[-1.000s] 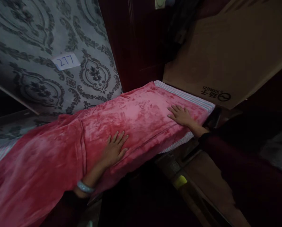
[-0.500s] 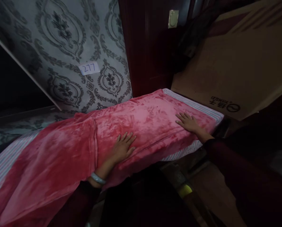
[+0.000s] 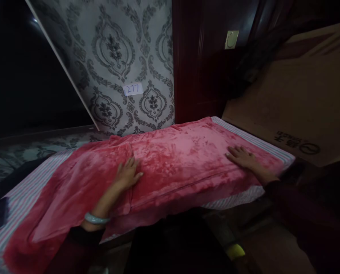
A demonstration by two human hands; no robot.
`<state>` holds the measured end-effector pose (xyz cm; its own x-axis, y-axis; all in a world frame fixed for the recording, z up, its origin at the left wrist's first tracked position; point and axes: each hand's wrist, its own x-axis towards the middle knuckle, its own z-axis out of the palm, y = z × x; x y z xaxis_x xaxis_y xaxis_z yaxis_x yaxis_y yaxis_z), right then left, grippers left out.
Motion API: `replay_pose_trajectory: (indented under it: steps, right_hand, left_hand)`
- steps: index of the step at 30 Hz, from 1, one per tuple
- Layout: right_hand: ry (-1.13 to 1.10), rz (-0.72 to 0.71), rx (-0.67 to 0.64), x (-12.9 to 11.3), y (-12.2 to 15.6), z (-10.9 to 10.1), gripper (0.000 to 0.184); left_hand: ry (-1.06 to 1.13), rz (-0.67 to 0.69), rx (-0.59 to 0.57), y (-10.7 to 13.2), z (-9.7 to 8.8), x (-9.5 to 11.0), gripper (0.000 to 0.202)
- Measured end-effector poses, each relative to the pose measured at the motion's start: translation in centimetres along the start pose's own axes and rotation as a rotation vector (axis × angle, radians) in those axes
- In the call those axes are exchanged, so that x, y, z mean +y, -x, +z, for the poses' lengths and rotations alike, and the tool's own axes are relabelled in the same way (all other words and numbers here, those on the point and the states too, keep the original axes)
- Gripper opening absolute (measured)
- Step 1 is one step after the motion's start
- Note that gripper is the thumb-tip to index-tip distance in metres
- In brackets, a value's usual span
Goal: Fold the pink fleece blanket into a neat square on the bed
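Your fingers lie spread and flat, gripping nothing: left hand (image 3: pixel 127 175) on a seam of the long pink plush fleece blanket (image 3: pixel 184 156), right hand (image 3: pixel 241 156) near its right end. The blanket lies smooth over a pale striped cloth (image 3: pixel 30 190). Both arms reach forward, a pale round bangle (image 3: pixel 96 219) on your left wrist

The room is dimly lit. A grey wall papered with dark damask medallions (image 3: pixel 124 57) is marked by a small white label reading 277 (image 3: pixel 133 89). A dark reddish wooden door panel (image 3: pixel 198 68) is flanked by a large brown cardboard sheet (image 3: pixel 295 102).
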<state>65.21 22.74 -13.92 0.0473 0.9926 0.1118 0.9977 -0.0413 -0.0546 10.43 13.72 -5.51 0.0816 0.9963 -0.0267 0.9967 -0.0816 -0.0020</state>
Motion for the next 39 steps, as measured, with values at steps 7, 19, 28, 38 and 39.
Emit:
replay_pose_trajectory:
  steps: [7,19,28,38,39]
  right_hand:
    - [-0.094,-0.424,-0.03,-17.5,0.8,-2.9,0.066]
    - [-0.118,-0.583,-0.088,-19.6,-1.6,-0.3,0.065]
    - [0.027,0.198,-0.087,-2.6,-5.3,-2.3,0.068]
    - [-0.222,-0.759,-0.185,-25.4,-8.4,-2.8,0.062]
    - [-0.229,-0.781,-0.188,-25.8,-8.9,-2.5,0.06]
  left_hand:
    - [-0.003,-0.237,0.126,-4.0,0.7,-3.4,0.067]
    - [-0.024,-0.256,0.199,-4.9,3.8,-4.1,0.068]
    - [-0.05,-0.278,0.211,-5.2,4.4,-4.2,0.066]
    - [-0.138,-0.28,0.233,-5.2,4.7,-4.7,0.062]
    - [-0.14,-0.278,0.239,-5.2,4.8,-4.8,0.062]
